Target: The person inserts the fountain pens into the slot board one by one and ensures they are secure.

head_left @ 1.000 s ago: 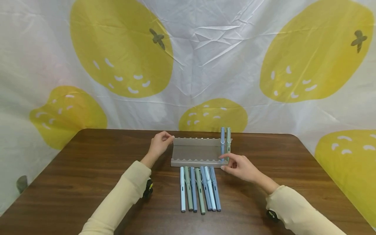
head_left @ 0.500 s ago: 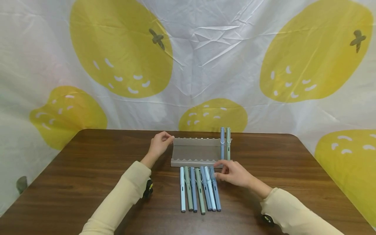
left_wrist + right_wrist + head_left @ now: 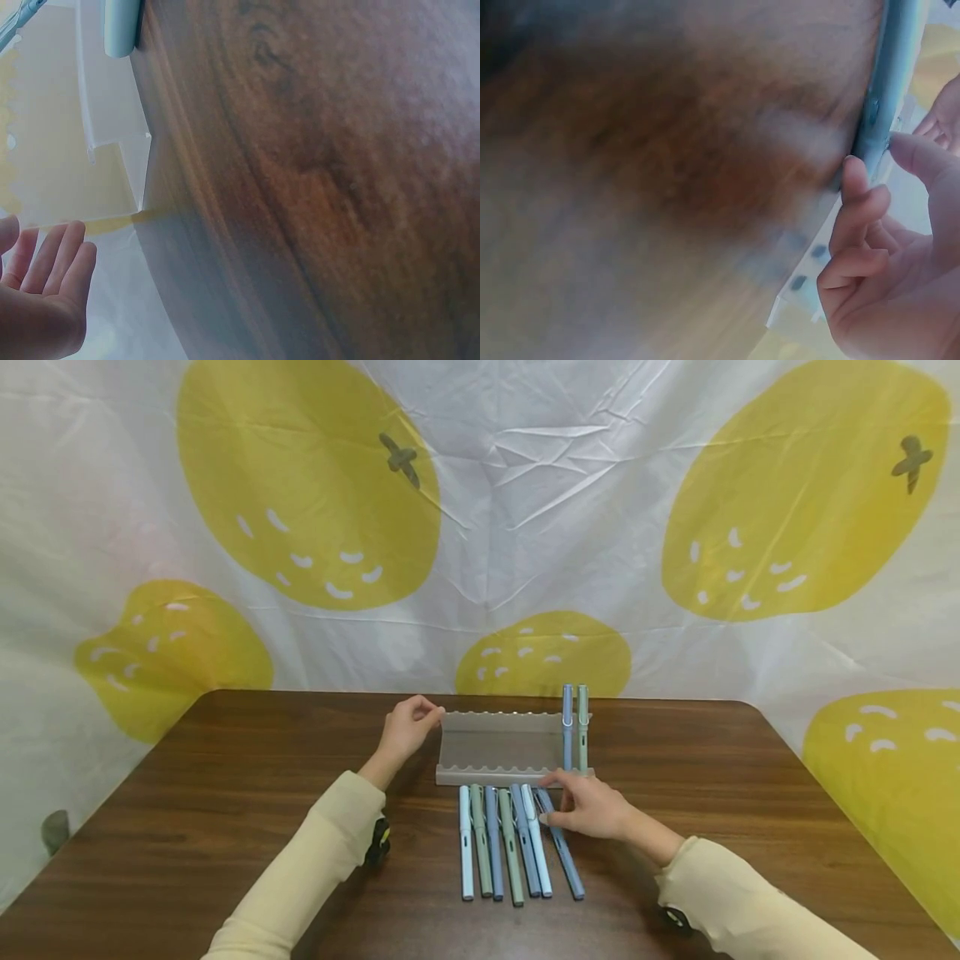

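Observation:
A translucent pen rack (image 3: 498, 750) with scalloped edges stands at the back of the table. My left hand (image 3: 405, 732) pinches its back left corner; in the left wrist view the fingers (image 3: 66, 259) lie along the rack's side. A blue pen (image 3: 567, 727) and a green pen (image 3: 582, 727) rest in the right end of the rack. In front of it, my right hand (image 3: 591, 806) pinches the cap end of a darker blue pen (image 3: 566, 864) between thumb and fingers. That pen slants, its lower end swung away from the row, and appears close up (image 3: 889, 94) in the right wrist view.
Several capped pens in pale blue, green and blue lie side by side (image 3: 507, 847) in front of the rack, left of the right hand. The brown wooden table (image 3: 315, 727) ends at a white hanging cloth (image 3: 555, 527) printed with yellow fruit.
My right hand has moved left and toward me from the rack's right end to the rightmost pen, whose lower end has swung right. My left hand stays at the rack corner.

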{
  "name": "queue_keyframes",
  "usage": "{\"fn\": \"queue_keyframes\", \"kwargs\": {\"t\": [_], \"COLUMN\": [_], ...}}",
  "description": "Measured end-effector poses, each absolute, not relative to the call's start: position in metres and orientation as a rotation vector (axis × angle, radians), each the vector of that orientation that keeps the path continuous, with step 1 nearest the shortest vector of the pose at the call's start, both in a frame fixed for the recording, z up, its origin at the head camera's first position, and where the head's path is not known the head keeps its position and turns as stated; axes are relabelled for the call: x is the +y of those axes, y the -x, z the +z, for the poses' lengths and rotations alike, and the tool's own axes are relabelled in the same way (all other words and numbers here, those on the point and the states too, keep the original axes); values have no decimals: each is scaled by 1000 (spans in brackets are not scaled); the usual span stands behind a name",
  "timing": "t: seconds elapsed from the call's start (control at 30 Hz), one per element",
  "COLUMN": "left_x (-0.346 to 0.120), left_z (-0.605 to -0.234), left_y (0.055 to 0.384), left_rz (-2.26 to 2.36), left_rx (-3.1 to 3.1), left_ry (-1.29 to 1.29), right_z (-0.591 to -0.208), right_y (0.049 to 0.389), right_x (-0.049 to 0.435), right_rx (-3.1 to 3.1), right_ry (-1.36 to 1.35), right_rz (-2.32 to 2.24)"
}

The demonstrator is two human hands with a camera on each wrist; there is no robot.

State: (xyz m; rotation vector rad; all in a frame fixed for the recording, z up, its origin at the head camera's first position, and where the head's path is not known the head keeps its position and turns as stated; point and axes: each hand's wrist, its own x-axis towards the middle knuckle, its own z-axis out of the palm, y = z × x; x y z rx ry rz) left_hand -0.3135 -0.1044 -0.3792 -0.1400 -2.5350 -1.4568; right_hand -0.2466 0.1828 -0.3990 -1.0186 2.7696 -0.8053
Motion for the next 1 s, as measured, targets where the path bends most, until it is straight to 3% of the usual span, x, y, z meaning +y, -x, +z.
{"fn": "queue_keyframes", "kwargs": {"t": [0.63, 1.0], "left_x": [-105, -104], "left_z": [-380, -380], "left_y": [314, 314], "left_rz": [-1436, -1440], "left_rx": [-2537, -2532], "left_ry": [146, 158], "right_z": [-396, -388], "right_y": [244, 252], "right_x": [181, 189], "right_rx": [2820, 2715], "right_ry": [973, 1105], "right_rz": [-543, -846]}}
